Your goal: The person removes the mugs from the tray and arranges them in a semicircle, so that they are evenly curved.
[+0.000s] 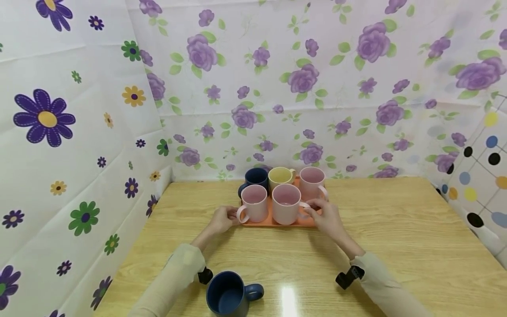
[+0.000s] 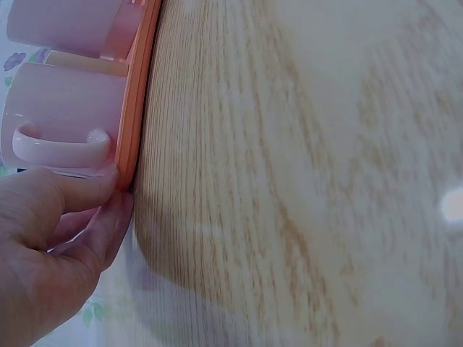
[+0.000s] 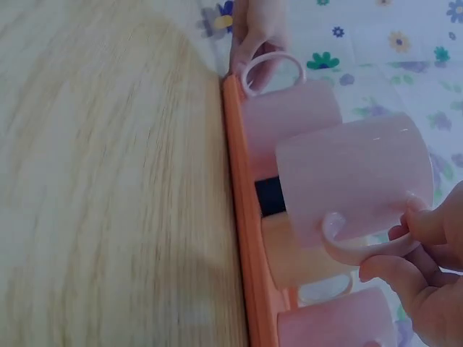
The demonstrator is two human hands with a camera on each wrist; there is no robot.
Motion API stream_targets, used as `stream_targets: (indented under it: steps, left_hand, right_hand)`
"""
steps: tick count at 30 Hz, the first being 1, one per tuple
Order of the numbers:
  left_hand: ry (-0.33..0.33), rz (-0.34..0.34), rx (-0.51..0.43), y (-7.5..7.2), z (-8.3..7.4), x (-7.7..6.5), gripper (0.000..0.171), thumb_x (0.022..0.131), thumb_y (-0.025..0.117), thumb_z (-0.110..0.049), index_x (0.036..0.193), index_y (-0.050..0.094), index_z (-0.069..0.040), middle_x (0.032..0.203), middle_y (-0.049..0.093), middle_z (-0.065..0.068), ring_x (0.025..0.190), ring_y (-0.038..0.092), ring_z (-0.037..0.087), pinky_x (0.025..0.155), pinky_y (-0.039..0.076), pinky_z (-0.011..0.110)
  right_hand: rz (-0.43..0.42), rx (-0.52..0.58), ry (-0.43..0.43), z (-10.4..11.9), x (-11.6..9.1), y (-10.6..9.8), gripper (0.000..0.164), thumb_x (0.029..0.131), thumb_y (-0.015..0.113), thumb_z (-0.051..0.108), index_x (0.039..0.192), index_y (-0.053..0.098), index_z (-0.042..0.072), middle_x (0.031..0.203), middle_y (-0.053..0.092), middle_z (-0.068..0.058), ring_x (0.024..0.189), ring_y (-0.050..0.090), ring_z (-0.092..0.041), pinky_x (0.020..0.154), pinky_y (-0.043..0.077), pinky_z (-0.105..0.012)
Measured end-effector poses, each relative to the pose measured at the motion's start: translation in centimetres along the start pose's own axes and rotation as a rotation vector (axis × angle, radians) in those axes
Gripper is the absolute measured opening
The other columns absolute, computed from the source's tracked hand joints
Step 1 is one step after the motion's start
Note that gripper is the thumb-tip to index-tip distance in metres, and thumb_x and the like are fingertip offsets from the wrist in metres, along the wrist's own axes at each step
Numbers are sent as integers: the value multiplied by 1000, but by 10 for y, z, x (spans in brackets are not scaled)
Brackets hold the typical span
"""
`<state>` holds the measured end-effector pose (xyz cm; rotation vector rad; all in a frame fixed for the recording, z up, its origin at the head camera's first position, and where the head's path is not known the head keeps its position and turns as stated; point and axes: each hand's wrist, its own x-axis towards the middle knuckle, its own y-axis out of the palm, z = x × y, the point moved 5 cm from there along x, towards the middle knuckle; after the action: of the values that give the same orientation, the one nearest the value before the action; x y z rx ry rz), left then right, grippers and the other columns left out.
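- Both forearms reach forward over the worktop (image 1: 396, 229) and angle inward toward the orange tray (image 1: 270, 218) by the patterned back wall.
- The left hand (image 1: 223, 219) pinches the tray's near left corner, thumb above and fingers lower, beside the handle of a pink mug (image 1: 256, 208) standing there.
- The right hand (image 1: 328, 218) is closed, thumb and curled fingers gripping the handle of another pink mug (image 1: 285, 210), upright and raised over the tray's front middle.
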<state>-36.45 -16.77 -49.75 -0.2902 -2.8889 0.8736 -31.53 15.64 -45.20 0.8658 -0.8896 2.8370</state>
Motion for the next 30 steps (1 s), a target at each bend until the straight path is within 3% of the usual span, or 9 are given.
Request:
stream_targets:
  steps: [6,16,23,30]
  left_hand:
    - [9,-4,10,-2,1,-1,34,76,70,12,110,64,13,92,70,21,82,68,23,72,59,26]
    - [46,4,25,-1,1,-2,32,76,69,11,108,65,14,89,70,21,80,68,23,69,58,25]
    - [30,5,18,0,-1,-2,34,77,68,12,111,64,14,93,70,23,83,68,24,72,59,26]
    - [42,-6,28,-1,-3,-2,33,78,69,10,110,64,14,94,70,25,83,69,26,72,59,26]
  right_hand:
    - [99,43,29,19,-4,2,6,87,70,10,92,73,9,82,72,-2,74,65,-12,59,51,-22]
    - [223,103,-2,43,-13,15,4,85,72,11,89,74,11,80,72,2,73,63,-8,62,53,-24]
    - [277,121,-33,53,-18,27,5,86,72,11,90,74,9,82,73,1,73,62,-4,68,55,-23]
    - [312,183,-54,57,-26,39,4,85,72,10,88,73,6,80,73,-4,73,64,-8,60,54,-23]
